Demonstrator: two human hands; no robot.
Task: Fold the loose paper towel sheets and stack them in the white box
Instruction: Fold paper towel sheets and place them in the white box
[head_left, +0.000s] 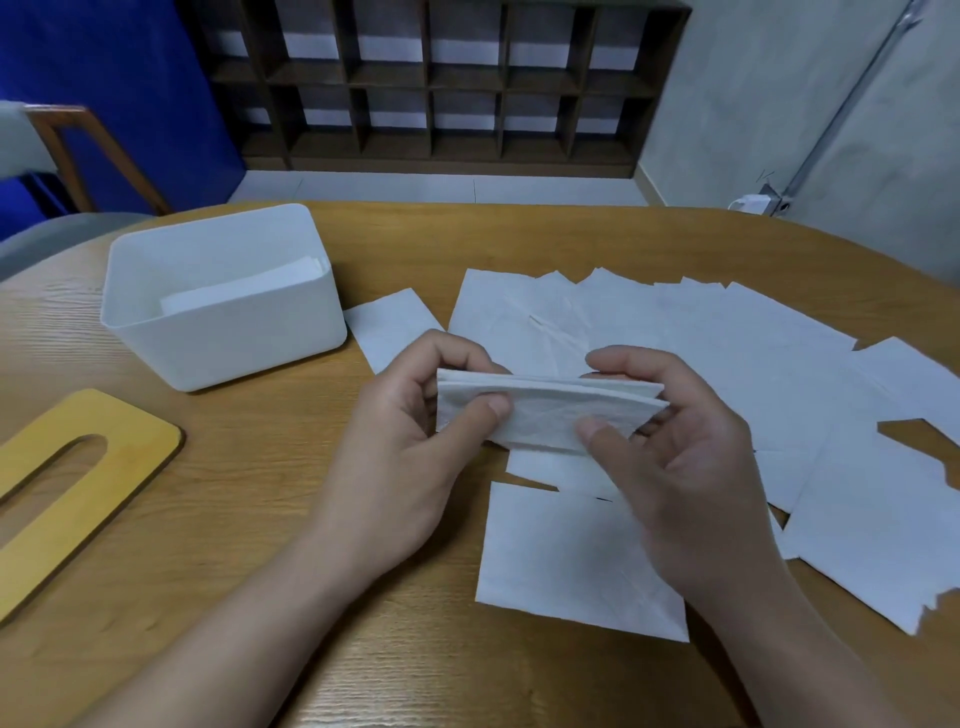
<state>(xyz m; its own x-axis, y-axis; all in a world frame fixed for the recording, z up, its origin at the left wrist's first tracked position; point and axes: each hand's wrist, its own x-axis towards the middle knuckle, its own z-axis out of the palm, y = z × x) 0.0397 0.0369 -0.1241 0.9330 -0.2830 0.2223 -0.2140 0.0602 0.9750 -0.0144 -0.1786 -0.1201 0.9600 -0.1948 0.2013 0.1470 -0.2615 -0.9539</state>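
Observation:
Both hands hold one folded paper towel sheet (550, 413) just above the table, at the centre of the head view. My left hand (410, 441) pinches its left end and my right hand (675, 447) pinches its right end. The white box (228, 332) stands at the left rear, a hand's width left of the sheet, with a stack of folded sheets (244, 291) inside. Several loose flat sheets (727, 338) lie spread across the right half of the table. One more loose sheet (566, 561) lies under my right wrist.
A yellow wooden lid with a long slot (78, 483) lies at the left front of the wooden table (260, 519). A small sheet (389, 327) lies between box and hands. A chair (67, 150) and a dark shelf unit (441, 83) stand behind the table.

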